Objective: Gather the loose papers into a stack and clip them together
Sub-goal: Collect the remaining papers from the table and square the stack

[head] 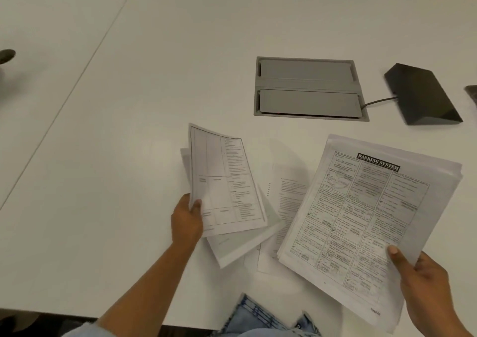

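My right hand (428, 287) grips the near right corner of a thick stack of papers (361, 215), its top sheet headed "BANKING SYSTEM", held tilted above the white table (154, 78). My left hand (187, 220) pinches the left edge of a few sheets with a printed table (227, 184), lifted and curled. More loose sheets (286, 194) lie flat on the table between the two bundles, partly covered by both. No clip is visible.
A grey cable hatch (308, 88) is set into the table behind the papers. A black wedge-shaped device (423, 94) with a cable sits to its right. A dark object (6, 55) shows at the left edge. The table's near edge runs just below my forearms.
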A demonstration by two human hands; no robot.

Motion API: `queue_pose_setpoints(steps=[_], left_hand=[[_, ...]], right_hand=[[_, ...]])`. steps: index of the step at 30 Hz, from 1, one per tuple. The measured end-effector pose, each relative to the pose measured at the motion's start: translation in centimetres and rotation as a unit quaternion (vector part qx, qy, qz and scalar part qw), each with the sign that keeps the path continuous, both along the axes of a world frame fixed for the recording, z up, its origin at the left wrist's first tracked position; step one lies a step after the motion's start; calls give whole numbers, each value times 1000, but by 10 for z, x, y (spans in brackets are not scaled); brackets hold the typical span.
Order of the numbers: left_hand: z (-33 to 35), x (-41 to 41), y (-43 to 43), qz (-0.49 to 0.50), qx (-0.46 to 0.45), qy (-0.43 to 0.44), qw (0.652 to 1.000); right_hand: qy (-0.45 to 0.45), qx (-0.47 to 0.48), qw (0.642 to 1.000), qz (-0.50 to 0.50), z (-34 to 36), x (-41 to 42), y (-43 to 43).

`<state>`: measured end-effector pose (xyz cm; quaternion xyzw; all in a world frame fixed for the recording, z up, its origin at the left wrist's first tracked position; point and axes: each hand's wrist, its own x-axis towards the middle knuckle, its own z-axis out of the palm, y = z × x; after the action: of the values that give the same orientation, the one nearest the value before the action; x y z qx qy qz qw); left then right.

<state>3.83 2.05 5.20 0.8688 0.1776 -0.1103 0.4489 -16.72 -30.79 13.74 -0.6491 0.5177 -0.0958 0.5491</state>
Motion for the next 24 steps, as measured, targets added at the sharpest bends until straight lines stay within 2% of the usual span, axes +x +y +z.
queue_pose_setpoints(steps=[7, 13, 18, 24], left_hand=[[50, 3, 48, 39, -133, -24, 990], [90, -21, 27, 16, -240, 0, 971], [100, -48, -16, -45, -282, 18, 958], [105, -56, -47, -91, -258, 31, 961]], right_hand=[[-35, 21, 999, 8, 0, 5, 6], [-38, 57, 997, 47, 0, 19, 16], [-30, 73, 992, 102, -3, 39, 34], [-37, 97, 982, 157, 2, 60, 41]])
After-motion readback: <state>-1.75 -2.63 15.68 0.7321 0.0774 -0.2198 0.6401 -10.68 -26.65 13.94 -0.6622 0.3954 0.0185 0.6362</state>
